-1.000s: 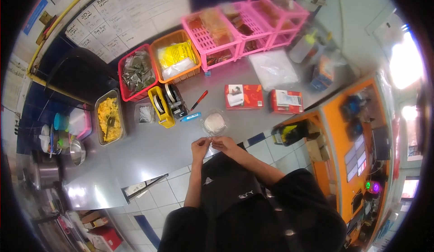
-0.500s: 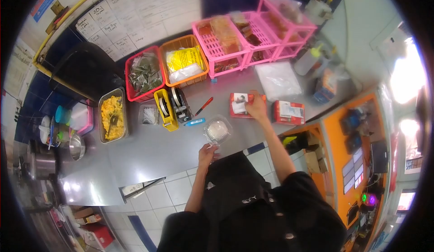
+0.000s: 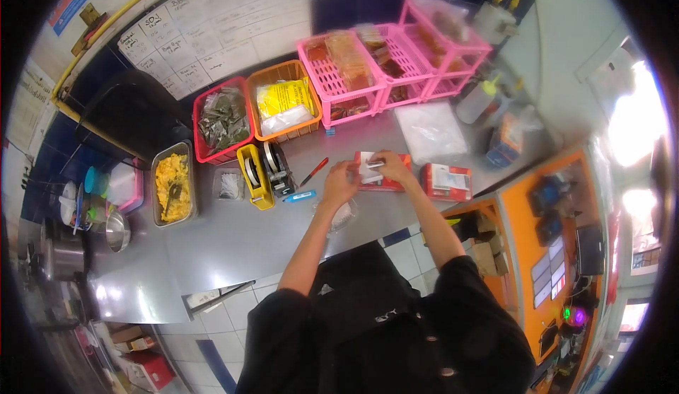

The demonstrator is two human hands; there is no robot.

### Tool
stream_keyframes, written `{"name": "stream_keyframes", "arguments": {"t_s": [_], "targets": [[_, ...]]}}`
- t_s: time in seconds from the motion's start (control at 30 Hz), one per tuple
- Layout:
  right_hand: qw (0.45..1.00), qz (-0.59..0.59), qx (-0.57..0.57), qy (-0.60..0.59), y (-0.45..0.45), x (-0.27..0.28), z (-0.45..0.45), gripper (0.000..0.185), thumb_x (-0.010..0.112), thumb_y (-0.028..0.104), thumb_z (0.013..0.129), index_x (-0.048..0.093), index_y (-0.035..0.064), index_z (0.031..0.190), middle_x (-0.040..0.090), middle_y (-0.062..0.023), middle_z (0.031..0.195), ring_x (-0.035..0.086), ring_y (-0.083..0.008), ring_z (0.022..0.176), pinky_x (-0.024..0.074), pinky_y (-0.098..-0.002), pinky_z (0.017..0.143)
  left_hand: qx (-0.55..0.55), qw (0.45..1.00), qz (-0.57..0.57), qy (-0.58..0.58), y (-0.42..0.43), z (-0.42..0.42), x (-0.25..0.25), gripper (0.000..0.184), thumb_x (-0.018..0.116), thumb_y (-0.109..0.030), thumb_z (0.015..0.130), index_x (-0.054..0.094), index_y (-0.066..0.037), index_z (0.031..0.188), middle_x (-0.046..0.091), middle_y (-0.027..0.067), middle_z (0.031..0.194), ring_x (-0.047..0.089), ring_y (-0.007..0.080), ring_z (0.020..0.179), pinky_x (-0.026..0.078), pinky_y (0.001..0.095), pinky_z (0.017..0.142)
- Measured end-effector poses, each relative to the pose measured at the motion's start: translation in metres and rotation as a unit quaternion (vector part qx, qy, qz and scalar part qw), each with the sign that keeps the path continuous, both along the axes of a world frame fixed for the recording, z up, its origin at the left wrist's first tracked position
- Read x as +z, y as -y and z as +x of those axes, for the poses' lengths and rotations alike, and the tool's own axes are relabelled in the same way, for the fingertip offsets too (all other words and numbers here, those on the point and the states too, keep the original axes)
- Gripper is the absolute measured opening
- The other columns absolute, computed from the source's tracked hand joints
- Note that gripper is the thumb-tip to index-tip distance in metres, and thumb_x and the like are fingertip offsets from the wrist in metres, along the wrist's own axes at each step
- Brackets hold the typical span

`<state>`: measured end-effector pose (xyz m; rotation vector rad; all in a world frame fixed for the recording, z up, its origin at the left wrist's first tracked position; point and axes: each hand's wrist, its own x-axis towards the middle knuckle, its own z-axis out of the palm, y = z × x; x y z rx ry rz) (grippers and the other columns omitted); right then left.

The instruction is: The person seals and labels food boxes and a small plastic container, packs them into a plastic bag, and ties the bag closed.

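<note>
My left hand (image 3: 341, 184) is at the left end of a red-and-white box (image 3: 396, 182), its fingers curled in against it. Over the same box, my right hand (image 3: 391, 166) pinches something small, dark and whitish, too small to make out. A clear plastic container (image 3: 344, 215) with white contents sits below the hands, partly covered by my left forearm. To the right lies a second red-and-white box (image 3: 450, 182). A red pen (image 3: 314, 172) and a blue marker (image 3: 300, 196) lie left of my left hand.
Tape dispensers, one yellow (image 3: 255, 177) and one black (image 3: 277, 168), stand left of the pens. Behind are a red basket (image 3: 252, 114), an orange basket (image 3: 288, 135) and pink racks (image 3: 332, 86). A metal tray (image 3: 189, 203) holds yellow food. White plastic sheets (image 3: 431, 132) lie behind the boxes.
My left hand has moved up and right from the clear container to the left box. My right hand stays at that box, shifted slightly left.
</note>
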<state>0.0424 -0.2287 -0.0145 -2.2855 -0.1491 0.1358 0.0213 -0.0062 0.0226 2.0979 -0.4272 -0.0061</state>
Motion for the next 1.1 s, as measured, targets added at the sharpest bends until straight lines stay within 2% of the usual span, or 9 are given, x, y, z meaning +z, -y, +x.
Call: {"name": "stream_keyframes", "arguments": {"t_s": [0.07, 0.17, 0.33, 0.5, 0.7, 0.93, 1.03, 1.07, 1.1], "targets": [[0.982, 0.179, -0.057, -0.029, 0.010, -0.010, -0.003, 0.024, 0.075, 0.007, 0.075, 0.072, 0.0030, 0.098, 0.068, -0.0127, 0.103, 0.065, -0.0224, 0.089, 0.0510, -0.0322, 0.082, -0.021, 0.997, 0.044, -0.066, 0.022, 0.009, 0.015, 0.036, 0.072, -0.027, 0.082, 0.066, -0.007, 0.110, 0.069, 0.0113, 0.106, 0.065, 0.0299, 0.096, 0.051, 0.0412, 0.086], [0.971, 0.207, -0.090, -0.075, 0.014, 0.024, -0.017, 0.024, 0.075, 0.006, 0.078, 0.070, -0.0008, 0.100, 0.068, -0.0105, 0.101, 0.064, -0.0185, 0.089, 0.0508, -0.0296, 0.080, -0.036, 0.981, 0.113, -0.151, 0.047, 0.018, 0.019, 0.038, 0.071, -0.034, 0.082, 0.068, -0.006, 0.108, 0.071, 0.0137, 0.103, 0.066, 0.0325, 0.099, 0.051, 0.0421, 0.087], [0.983, 0.165, -0.078, 0.006, 0.014, 0.005, -0.025, 0.039, 0.076, 0.002, 0.072, 0.064, 0.0003, 0.108, 0.064, -0.0099, 0.100, 0.062, -0.0173, 0.079, 0.0507, -0.0305, 0.076, 0.053, 0.969, 0.202, -0.132, 0.061, 0.027, -0.010, 0.035, 0.070, -0.035, 0.082, 0.072, -0.005, 0.100, 0.071, 0.0183, 0.097, 0.067, 0.0367, 0.094, 0.052, 0.0448, 0.086], [0.993, 0.091, -0.079, 0.014, 0.011, 0.020, -0.035, 0.054, 0.078, 0.003, 0.069, 0.057, 0.0031, 0.119, 0.057, -0.0115, 0.100, 0.058, -0.0178, 0.070, 0.0500, -0.0309, 0.068, 0.081, 0.981, 0.119, -0.133, 0.048, 0.026, 0.001, 0.032, 0.072, -0.030, 0.081, 0.071, -0.001, 0.094, 0.070, 0.0233, 0.093, 0.068, 0.0378, 0.088, 0.052, 0.0443, 0.081], [0.993, 0.087, -0.079, -0.021, 0.013, 0.013, -0.030, 0.050, 0.076, 0.002, 0.069, 0.052, 0.0024, 0.113, 0.056, -0.0124, 0.100, 0.060, -0.0272, 0.085, 0.0515, -0.0388, 0.076, 0.169, 0.970, 0.070, -0.163, 0.050, 0.012, -0.003, 0.027, 0.069, -0.025, 0.084, 0.068, 0.002, 0.090, 0.068, 0.0244, 0.087, 0.066, 0.0414, 0.087, 0.050, 0.0467, 0.079], [0.994, 0.037, -0.070, 0.069, 0.010, -0.007, -0.026, 0.044, 0.079, 0.006, 0.072, 0.056, 0.0033, 0.110, 0.061, -0.0119, 0.093, 0.062, -0.0205, 0.077, 0.0512, -0.0351, 0.071, 0.329, 0.944, -0.003, -0.010, 0.042, -0.004, 0.019, 0.024, 0.066, -0.020, 0.088, 0.065, 0.003, 0.097, 0.069, 0.0247, 0.088, 0.068, 0.0385, 0.083, 0.052, 0.0436, 0.076], [0.992, 0.098, -0.075, -0.039, 0.007, 0.008, -0.019, 0.046, 0.077, 0.026, 0.082, 0.054, 0.0031, 0.115, 0.063, -0.0140, 0.097, 0.065, -0.0261, 0.085, 0.0538, -0.0405, 0.077, 0.282, 0.954, 0.061, -0.076, 0.025, -0.005, 0.058, 0.020, 0.064, -0.017, 0.091, 0.062, 0.002, 0.098, 0.069, 0.0231, 0.102, 0.068, 0.0390, 0.087, 0.054, 0.0411, 0.077], [0.905, 0.334, -0.089, -0.249, 0.009, 0.044, -0.022, 0.046, 0.071, 0.035, 0.087, 0.055, 0.0036, 0.117, 0.065, -0.0137, 0.100, 0.066, -0.0260, 0.087, 0.0547, -0.0405, 0.080, 0.224, 0.972, 0.069, 0.010, 0.023, -0.012, 0.060, 0.016, 0.066, -0.013, 0.088, 0.063, 0.001, 0.096, 0.068, 0.0206, 0.109, 0.068, 0.0379, 0.089, 0.054, 0.0398, 0.077], [0.720, 0.532, -0.096, -0.435, 0.008, 0.071, -0.027, 0.050, 0.065, 0.045, 0.092, 0.056, 0.0041, 0.119, 0.066, -0.0133, 0.102, 0.067, -0.0259, 0.089, 0.0556, -0.0405, 0.083, 0.162, 0.979, 0.075, 0.094, 0.020, -0.021, 0.062, 0.012, 0.068, -0.009, 0.086, 0.063, -0.001, 0.094, 0.067, 0.0181, 0.116, 0.069, 0.0369, 0.090, 0.055, 0.0385, 0.077]]}}
